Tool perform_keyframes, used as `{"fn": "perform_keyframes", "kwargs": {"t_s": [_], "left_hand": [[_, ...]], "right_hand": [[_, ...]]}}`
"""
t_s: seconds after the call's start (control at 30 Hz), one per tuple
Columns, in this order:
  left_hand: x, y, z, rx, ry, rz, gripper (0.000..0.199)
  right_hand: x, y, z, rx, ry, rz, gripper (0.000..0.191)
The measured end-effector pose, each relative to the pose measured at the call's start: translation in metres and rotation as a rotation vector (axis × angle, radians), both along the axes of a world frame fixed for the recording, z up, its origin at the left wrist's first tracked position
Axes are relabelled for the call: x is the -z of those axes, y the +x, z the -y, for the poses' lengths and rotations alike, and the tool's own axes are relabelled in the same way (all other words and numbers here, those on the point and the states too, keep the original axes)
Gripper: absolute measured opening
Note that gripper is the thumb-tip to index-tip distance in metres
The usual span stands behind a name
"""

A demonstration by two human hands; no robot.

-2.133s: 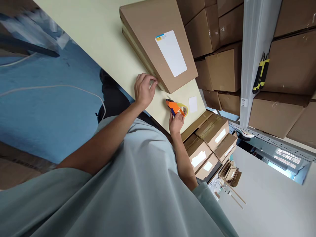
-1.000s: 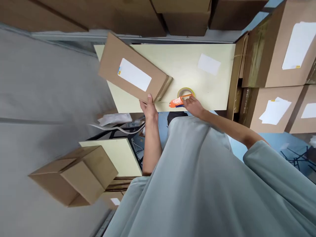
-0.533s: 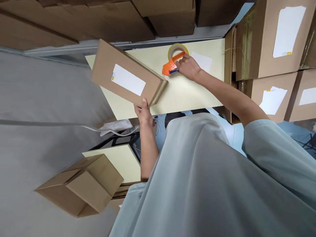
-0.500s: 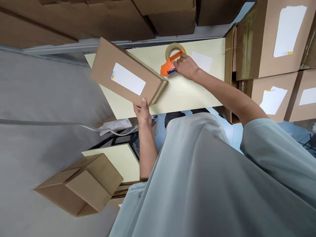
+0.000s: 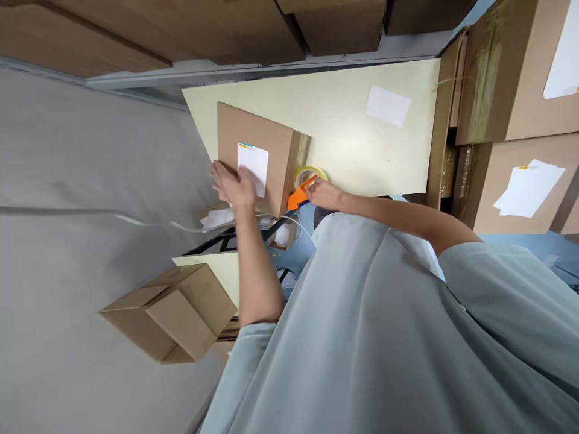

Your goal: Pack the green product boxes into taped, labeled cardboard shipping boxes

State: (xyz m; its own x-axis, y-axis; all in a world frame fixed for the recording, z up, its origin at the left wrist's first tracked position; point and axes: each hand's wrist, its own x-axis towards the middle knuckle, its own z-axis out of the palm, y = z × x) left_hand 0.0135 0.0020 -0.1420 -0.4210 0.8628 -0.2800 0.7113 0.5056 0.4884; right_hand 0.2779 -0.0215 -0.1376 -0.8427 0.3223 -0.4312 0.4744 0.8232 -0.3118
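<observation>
A closed cardboard box (image 5: 280, 150) rests on the pale tabletop, with a white label (image 5: 254, 166) on its upper face and tape across its right end. My left hand (image 5: 235, 187) lies on the near left part of this box, fingers extended towards its left edge and thumb over the label. At the box's near right corner, my right hand (image 5: 324, 194) grips an orange tape dispenser (image 5: 299, 196) carrying a roll of yellowish tape (image 5: 298, 176). Whether the tape touches the box I cannot tell.
A white sheet (image 5: 388, 105) lies on the table (image 5: 348, 132). Stacked labelled boxes (image 5: 520, 163) stand at the right, more boxes (image 5: 244, 30) along the back. An open carton (image 5: 181, 313) sits at lower left beside the grey wall (image 5: 54, 271). A pale cable (image 5: 136, 222) crosses the left side.
The box has turned and come down onto the table. My left hand moved from its near corner onto its top face. The right hand brought the tape dispenser nearer, to the box's near right corner.
</observation>
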Motion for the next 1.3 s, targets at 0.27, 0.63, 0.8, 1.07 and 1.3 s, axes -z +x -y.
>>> {"fn": "perform_keyframes", "kwargs": {"t_s": [0.27,0.63,0.8,1.07,1.3], "left_hand": [[0.031,0.139,-0.052,0.09,0.174,-0.055,0.077],[0.035,0.118,-0.051,0.293,0.152,-0.037,0.074],[0.023,0.126,-0.052,0.273,0.106,0.043,0.081],[0.01,0.117,-0.03,0.536,0.131,0.168,0.088],[-0.026,0.083,0.014,0.67,0.006,0.187,0.094]], "right_hand": [[-0.001,-0.019,0.02,0.138,-0.079,0.0,0.057],[0.01,0.093,0.037,0.411,-0.213,-0.012,0.065],[0.033,0.214,-0.015,0.568,0.041,0.065,0.053],[0.06,0.152,-0.116,0.463,0.146,0.11,0.049],[0.045,0.092,-0.083,0.246,0.135,0.099,0.049]]}}
